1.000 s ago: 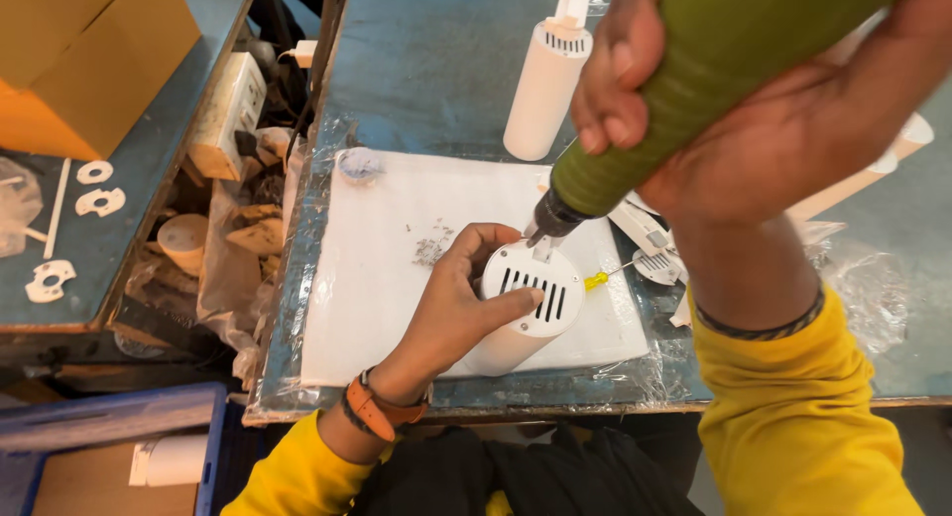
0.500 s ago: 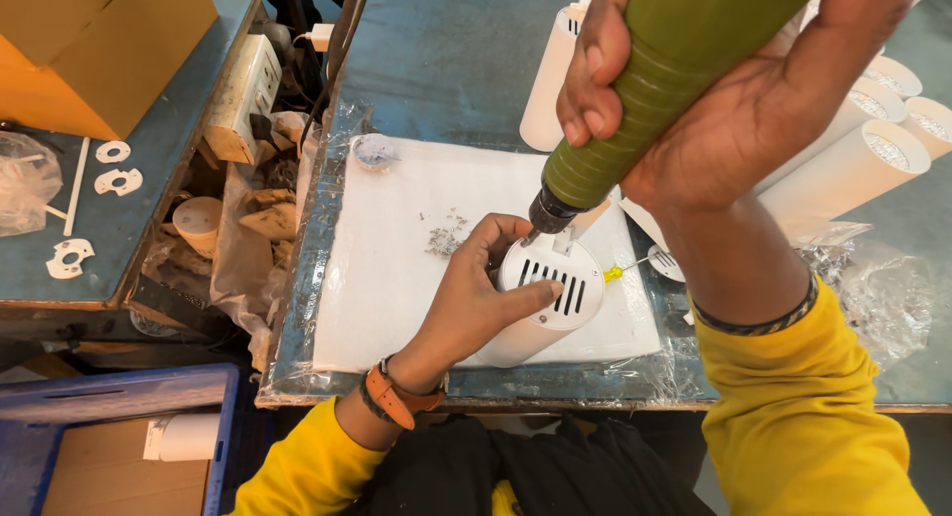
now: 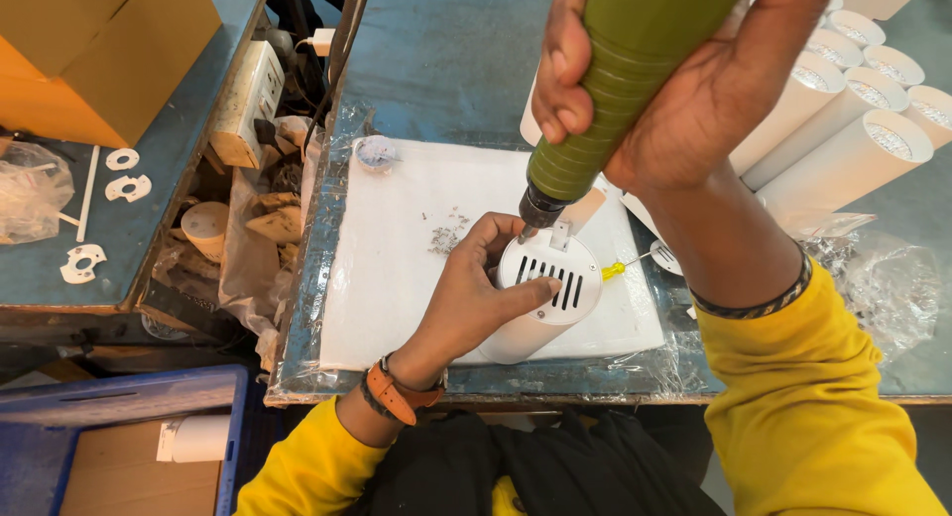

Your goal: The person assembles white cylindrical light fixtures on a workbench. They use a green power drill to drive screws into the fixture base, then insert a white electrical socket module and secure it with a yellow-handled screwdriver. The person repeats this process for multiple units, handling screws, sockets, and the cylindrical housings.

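Observation:
My left hand (image 3: 474, 298) grips a white cylindrical lamp housing (image 3: 543, 296) with a slotted round end, standing on a white foam pad (image 3: 397, 268). My right hand (image 3: 684, 90) is wrapped around a green electric screwdriver (image 3: 615, 80), its dark tip pressed down at the housing's upper rim by a small white bracket. A yellow-tipped wire (image 3: 617, 269) pokes out beside the housing. Small metal screws (image 3: 446, 233) lie scattered on the pad just left of my fingers.
Several white cylinder housings (image 3: 853, 129) lie stacked at the upper right. Crumpled clear plastic (image 3: 873, 278) is at right. A small round cup (image 3: 376, 152) sits at the pad's far corner. Left of the table are a power strip (image 3: 248, 100), cardboard boxes (image 3: 99, 50) and white brackets (image 3: 121, 174).
The view has shifted so that more white cylinders show at the right. Both hands keep their hold, and the screwdriver tip stays at the housing's rim.

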